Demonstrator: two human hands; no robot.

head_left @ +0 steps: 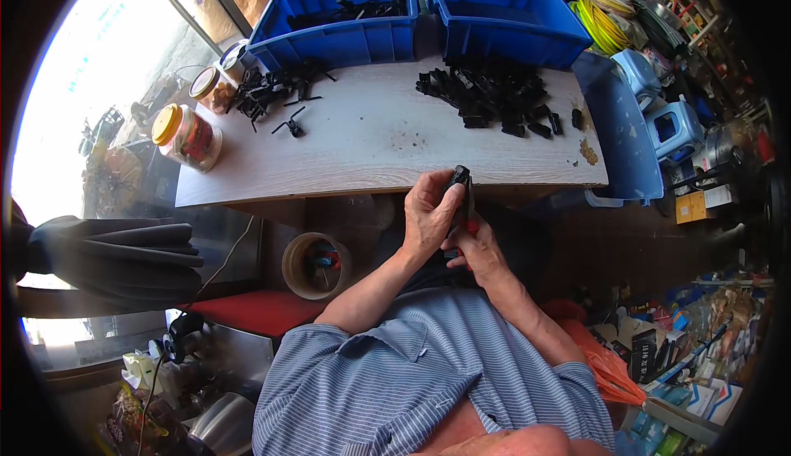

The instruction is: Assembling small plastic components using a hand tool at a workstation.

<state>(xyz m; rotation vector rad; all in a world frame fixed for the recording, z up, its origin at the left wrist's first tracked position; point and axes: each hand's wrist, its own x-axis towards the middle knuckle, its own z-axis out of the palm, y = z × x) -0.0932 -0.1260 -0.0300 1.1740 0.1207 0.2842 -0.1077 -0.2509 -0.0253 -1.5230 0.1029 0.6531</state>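
In front of the table's near edge, my left hand (430, 215) is closed around a small black plastic part (460, 177), its thumb and fingers pinching it upright. Just to the right and lower, my right hand (483, 252) grips what look like pliers with red-and-black handles (472, 227). Their narrow metal end reaches up alongside the black part; whether it touches the part I cannot tell. A heap of similar black parts (486, 98) lies on the right of the white table (371, 143). Smaller black pieces with thin arms (268, 93) are piled on its left.
Two blue bins (338, 46) (515, 40) stand along the table's back; the left one holds black pieces. Lidded jars (191, 136) sit at the left edge. A round bucket (290, 266) is below the table. Blue stools (671, 130) and a large blue tub (618, 118) are at right.
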